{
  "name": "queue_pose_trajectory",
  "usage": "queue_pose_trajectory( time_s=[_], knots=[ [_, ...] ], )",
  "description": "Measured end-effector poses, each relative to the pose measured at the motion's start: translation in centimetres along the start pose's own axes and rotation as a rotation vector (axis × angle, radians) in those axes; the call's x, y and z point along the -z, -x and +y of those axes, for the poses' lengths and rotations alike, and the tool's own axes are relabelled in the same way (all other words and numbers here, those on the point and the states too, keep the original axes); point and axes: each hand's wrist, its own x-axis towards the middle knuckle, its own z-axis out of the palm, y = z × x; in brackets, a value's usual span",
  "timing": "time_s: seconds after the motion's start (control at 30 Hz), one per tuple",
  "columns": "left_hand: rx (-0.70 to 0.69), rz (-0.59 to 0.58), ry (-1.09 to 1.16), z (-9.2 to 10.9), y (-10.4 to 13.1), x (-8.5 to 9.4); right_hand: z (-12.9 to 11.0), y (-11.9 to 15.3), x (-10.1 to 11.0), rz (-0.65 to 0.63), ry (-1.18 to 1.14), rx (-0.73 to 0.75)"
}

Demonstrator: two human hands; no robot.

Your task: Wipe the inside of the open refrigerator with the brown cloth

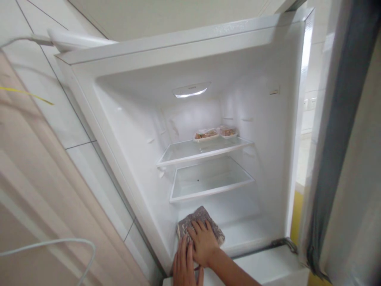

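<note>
In the head view, a white refrigerator (pixel 125 119) stands open, its door (pixel 354 198) swung out to the right of the cavity. A folded gray-brown cloth (pixel 199 214) lies on the refrigerator's floor, at the front left corner, below both glass shelves.

The person's right hand (pixel 203 243) is laid palm down on the cloth, fairly flat with its fingers slightly spread, pressing on it rather than gripping it. The left hand (pixel 184 264) is just beside it, fingers extended and close together, their tips over the cloth's near left edge; whether they hold the edge cannot be told.

Inside the refrigerator, two wrapped food trays (pixel 206 137) (pixel 228 132) sit side by side on the upper glass shelf (pixel 181 151), toward the back. The lower glass shelf (pixel 193 191) has a small dark speck on it. A lit lamp (pixel 191 93) is set in the refrigerator's ceiling. Left of the refrigerator are a tiled wall (pixel 79 127), a beige ribbed surface (pixel 44 171) and a pale cable (pixel 59 241).
</note>
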Motion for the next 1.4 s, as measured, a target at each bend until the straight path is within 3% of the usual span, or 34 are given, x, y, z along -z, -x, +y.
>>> queue_pose_trajectory(
  time_s=[0.2,0.4,0.53,0.63,0.97,1.1,1.4],
  knots=[
    [-0.059,-0.047,-0.067,-0.4,0.0,0.4,4.8,0.0,1.4,0.093,0.137,-0.230],
    [-0.015,-0.015,-0.049,0.2,-0.6,0.9,11.6,4.1,4.8,0.217,0.312,-0.451],
    [-0.020,0.007,-0.056,0.3,-0.9,1.0,14.3,6.9,6.0,0.236,0.355,-0.493],
    [-0.047,0.039,-0.077,0.2,-1.0,1.0,14.7,8.3,6.0,0.233,0.359,-0.500],
    [-0.086,0.057,-0.139,0.4,-2.5,-0.2,12.4,12.6,5.2,0.228,0.341,-0.489],
    [-0.116,0.032,-0.137,0.6,-2.8,-0.4,12.9,11.5,5.4,0.206,0.332,-0.505],
    [-0.104,0.015,-0.153,0.5,-1.6,-1.5,16.1,3.7,6.7,0.133,0.326,-0.540]
  ],
)
